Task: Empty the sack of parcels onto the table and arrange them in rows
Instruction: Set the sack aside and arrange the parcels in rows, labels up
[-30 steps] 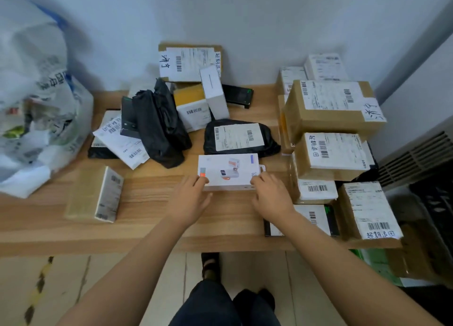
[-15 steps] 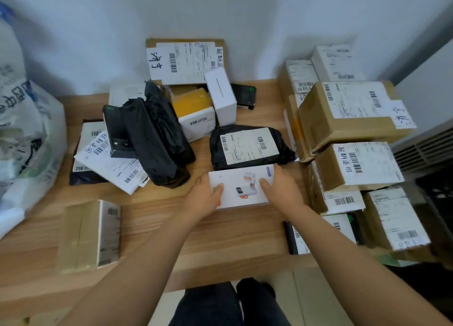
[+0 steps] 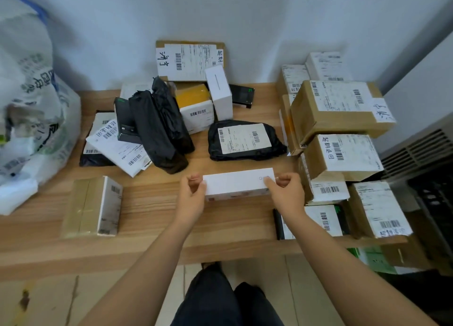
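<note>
I hold the flat white rectangular carton (image 3: pixel 239 184) between both hands, centre of frame, just above the front half of the pale wood-grain desk (image 3: pixel 152 210). My left hand (image 3: pixel 193 198) pinches its left short end, thumb on top, fingers curled under the edge. My right hand (image 3: pixel 285 194) pinches the right short end the same way, closed on the corner near a small printed mark. The carton is tilted, its top face towards me, the lower long edge nearest my wrists; whether that edge touches the desk I cannot tell.

Directly behind the carton, towards the wall: a black plastic mailer with a white shipping label (image 3: pixel 246 140), lying flat, near but apart from the carton.

Right of my right hand: a stack of brown cardboard boxes with white barcode labels (image 3: pixel 340 132), filling the right of the frame, just beside my knuckles.

Upper centre: a loose heap of long black wrapped bundles (image 3: pixel 159 127), a yellow-topped white box (image 3: pixel 196 109), and an upright white box (image 3: pixel 219 92). A large labelled brown box (image 3: pixel 190 60) leans on the wall behind them.

Lower left on the desk: a tan tape-wrapped box (image 3: pixel 92 205), alone, well apart from my left hand.

Far left: the white woven plastic sack (image 3: pixel 31 109), crumpled, resting on the desk's left end.
</note>
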`<move>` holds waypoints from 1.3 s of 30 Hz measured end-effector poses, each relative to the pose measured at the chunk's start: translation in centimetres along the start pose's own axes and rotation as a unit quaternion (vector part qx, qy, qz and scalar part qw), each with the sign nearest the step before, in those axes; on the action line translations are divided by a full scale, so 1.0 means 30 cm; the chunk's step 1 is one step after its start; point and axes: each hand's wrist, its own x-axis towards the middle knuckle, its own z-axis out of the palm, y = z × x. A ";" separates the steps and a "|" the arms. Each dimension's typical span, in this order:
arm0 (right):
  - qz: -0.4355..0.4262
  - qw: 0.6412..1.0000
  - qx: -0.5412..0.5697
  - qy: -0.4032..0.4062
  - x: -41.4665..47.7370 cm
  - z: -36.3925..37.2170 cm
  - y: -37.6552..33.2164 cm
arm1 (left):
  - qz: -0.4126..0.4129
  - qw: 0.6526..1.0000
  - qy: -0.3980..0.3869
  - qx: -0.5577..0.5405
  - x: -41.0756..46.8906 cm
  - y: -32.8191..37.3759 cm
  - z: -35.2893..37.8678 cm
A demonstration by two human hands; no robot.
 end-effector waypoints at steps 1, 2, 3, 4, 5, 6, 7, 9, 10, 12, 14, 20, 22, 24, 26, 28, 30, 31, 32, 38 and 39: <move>-0.008 1.000 -0.002 -0.015 -0.006 -0.011 0.010 | 0.000 1.000 0.000 -0.003 -0.018 -0.015 0.002; -0.021 0.999 -0.009 -0.035 -0.013 -0.023 0.015 | 0.000 1.000 -0.002 0.007 -0.032 -0.027 0.003; -0.033 0.998 -0.021 -0.059 -0.018 -0.033 0.017 | -0.005 1.000 -0.007 0.016 -0.042 -0.036 0.004; -0.042 0.995 -0.038 -0.087 -0.022 -0.041 0.016 | -0.016 1.000 -0.008 0.018 -0.050 -0.045 0.003; -0.052 0.991 -0.057 -0.113 -0.027 -0.047 0.018 | -0.036 0.999 -0.006 0.007 -0.060 -0.052 0.001; -0.065 0.987 -0.072 -0.132 -0.032 -0.052 0.020 | -0.052 0.999 -0.002 -0.005 -0.075 -0.054 -0.003; -0.080 0.984 -0.075 -0.140 -0.039 -0.056 0.021 | -0.060 0.998 0.002 -0.015 -0.090 -0.058 -0.009; -0.106 0.982 -0.051 -0.146 -0.052 -0.061 0.024 | -0.042 0.999 0.007 -0.028 -0.131 -0.065 -0.022; -0.114 0.981 -0.039 -0.153 -0.057 -0.061 0.025 | -0.021 0.999 0.012 -0.034 -0.151 -0.073 -0.029; -0.117 0.977 -0.045 -0.174 -0.059 -0.050 0.039 | 0.015 0.999 0.031 -0.033 -0.188 -0.095 -0.041; -0.118 0.971 -0.103 -0.183 -0.060 -0.034 0.069 | 0.035 0.999 0.028 -0.020 -0.211 -0.132 -0.050; -0.155 0.945 -0.220 -0.188 -0.072 0.009 0.090 | 0.064 0.988 0.005 0.141 -0.204 -0.180 -0.074; -0.191 0.924 -0.275 -0.184 -0.070 0.020 0.089 | 0.088 0.962 -0.016 0.258 -0.175 -0.161 -0.094; -0.242 0.895 -0.333 -0.173 -0.065 0.027 0.087 | 0.102 0.923 -0.069 0.364 -0.131 -0.134 -0.112; -0.306 0.846 -0.401 -0.172 -0.055 0.037 0.074 | 0.108 0.873 -0.121 0.460 -0.083 -0.113 -0.122; -0.339 0.791 -0.469 -0.198 -0.043 0.060 0.051 | 0.118 0.850 -0.136 0.494 -0.052 -0.089 -0.127; -0.348 0.741 -0.531 -0.218 -0.032 0.101 0.032 | 0.136 0.860 -0.137 0.472 -0.032 -0.072 -0.140; -0.351 0.722 -0.554 -0.221 -0.028 0.122 0.026 | 0.155 0.863 -0.141 0.460 -0.027 -0.063 -0.150; -0.353 0.712 -0.566 -0.222 -0.024 0.140 0.018 | 0.177 0.861 -0.146 0.454 -0.022 -0.054 -0.162; -0.355 0.744 -0.539 -0.171 -0.077 0.104 -0.036 | 0.285 0.827 -0.180 0.450 0.001 0.002 -0.203; -0.340 0.754 -0.540 -0.155 -0.096 0.074 -0.032 | 0.302 0.818 -0.196 0.448 -0.002 0.012 -0.187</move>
